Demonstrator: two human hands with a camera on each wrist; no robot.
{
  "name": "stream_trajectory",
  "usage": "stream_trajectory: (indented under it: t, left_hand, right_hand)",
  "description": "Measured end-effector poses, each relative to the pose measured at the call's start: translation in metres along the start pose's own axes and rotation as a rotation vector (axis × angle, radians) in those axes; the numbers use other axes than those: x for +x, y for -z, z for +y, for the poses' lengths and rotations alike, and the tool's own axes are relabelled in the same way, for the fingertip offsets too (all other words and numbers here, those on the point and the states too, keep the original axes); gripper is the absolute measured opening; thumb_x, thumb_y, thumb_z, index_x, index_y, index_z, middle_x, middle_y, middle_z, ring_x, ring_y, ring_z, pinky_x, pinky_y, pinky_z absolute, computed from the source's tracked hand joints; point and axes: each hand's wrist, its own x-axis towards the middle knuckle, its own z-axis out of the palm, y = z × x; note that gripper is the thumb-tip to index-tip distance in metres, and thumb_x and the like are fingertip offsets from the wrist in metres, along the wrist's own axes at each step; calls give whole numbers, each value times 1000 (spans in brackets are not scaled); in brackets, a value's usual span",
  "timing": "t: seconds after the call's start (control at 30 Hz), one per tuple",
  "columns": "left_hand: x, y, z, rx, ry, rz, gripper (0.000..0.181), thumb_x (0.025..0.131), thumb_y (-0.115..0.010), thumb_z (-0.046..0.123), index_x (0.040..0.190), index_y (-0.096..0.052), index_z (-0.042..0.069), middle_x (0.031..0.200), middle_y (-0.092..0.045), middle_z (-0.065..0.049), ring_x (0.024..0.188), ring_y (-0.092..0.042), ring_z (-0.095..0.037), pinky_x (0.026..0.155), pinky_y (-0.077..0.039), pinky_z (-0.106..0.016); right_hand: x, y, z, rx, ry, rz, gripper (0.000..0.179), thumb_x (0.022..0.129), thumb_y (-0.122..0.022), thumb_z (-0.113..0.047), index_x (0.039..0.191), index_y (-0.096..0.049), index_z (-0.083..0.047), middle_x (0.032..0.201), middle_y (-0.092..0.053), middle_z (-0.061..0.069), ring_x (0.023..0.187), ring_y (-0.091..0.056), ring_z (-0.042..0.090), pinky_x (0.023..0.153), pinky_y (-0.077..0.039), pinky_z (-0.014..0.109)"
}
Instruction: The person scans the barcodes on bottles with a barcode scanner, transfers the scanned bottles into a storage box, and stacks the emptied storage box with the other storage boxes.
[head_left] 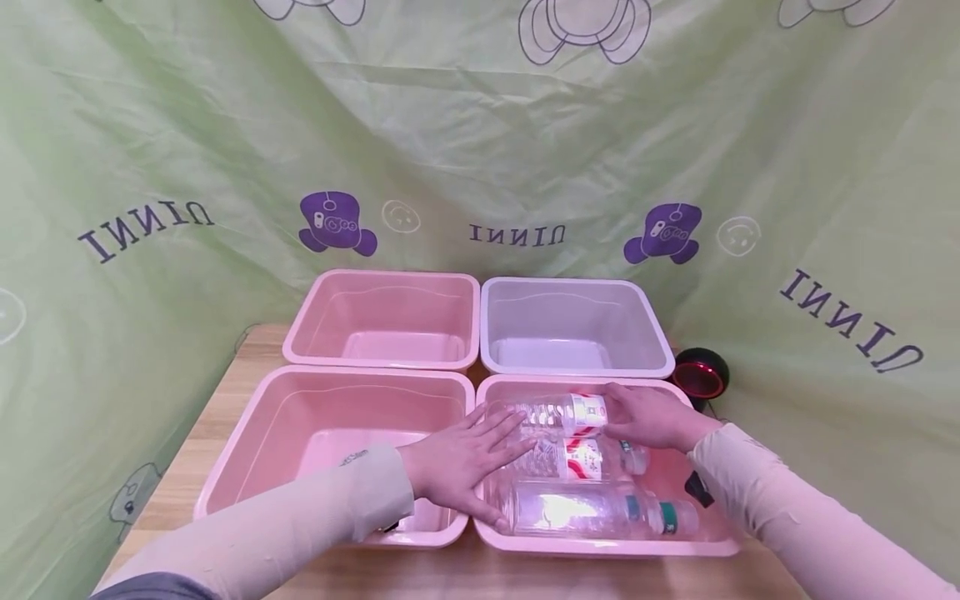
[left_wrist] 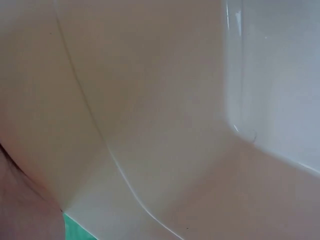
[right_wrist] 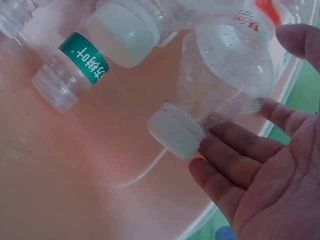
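Note:
Clear plastic bottles lie on their sides in the front right pink tub [head_left: 615, 547], caps toward the right. My right hand [head_left: 652, 414] is at the cap end of the rearmost bottle [head_left: 555, 414]. In the right wrist view its fingertips are right at that bottle's white cap [right_wrist: 176, 131] and shoulder, the thumb apart from the fingers near the label. My left hand [head_left: 465, 462] reaches over the tub's left rim, fingers spread and fairly straight beside the bottle bases. A bottle with a green neck band [head_left: 667, 517] lies nearest the front. The left wrist view shows mainly a tub's inner wall [left_wrist: 150, 100].
A pink tub [head_left: 352, 372] stands at front left, another pink tub [head_left: 382, 277] behind it. At back right is a whitish tub [head_left: 577, 287]. A black round device with a red glow [head_left: 701, 375] sits beside the tubs. A green printed cloth [head_left: 420, 125] hangs behind.

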Motion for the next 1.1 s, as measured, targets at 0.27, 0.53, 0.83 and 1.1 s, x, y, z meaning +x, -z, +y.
stream_trajectory:
  t: [0.27, 0.53, 0.83, 1.1]
  left_hand:
    - [4, 1, 0, 28, -22, -4, 128, 78, -51, 92, 166, -13, 7, 172, -3, -17, 158, 2, -29, 126, -4, -46]
    - [5, 2, -1, 21, 14, -23, 133, 76, -52, 94, 166, -9, 6, 171, 6, -20, 157, 9, -31, 126, 2, -43]
    - [2, 0, -1, 30, 13, -1, 132, 76, -50, 94, 166, -11, 6, 171, 4, -20, 158, 5, -33, 126, 0, -44]
    - [1, -3, -2, 6, 17, -2, 130, 76, -50, 94, 167, -11, 9, 172, 5, -15, 158, 4, -30, 126, -1, -45]
  right_hand:
    - [-1, 3, 7, -18, -7, -3, 56, 84, -82, -38, 129, -62, -11, 103, -70, 1, 87, -66, 18, 86, -55, 49]
    - [-10, 22, 7, 186, -43, -84, 52, 86, -85, -37, 125, -61, -12, 106, -66, 1, 95, -63, 22, 86, -54, 47]
    - [-32, 61, 9, 539, -120, -70, 54, 94, -76, -20, 140, -55, -2, 119, -64, 15, 100, -65, 30, 83, -59, 44]
    - [-22, 59, -16, 837, -129, 58, 51, 98, -66, -5, 143, -44, 7, 111, -61, 15, 93, -67, 20, 82, -60, 37]
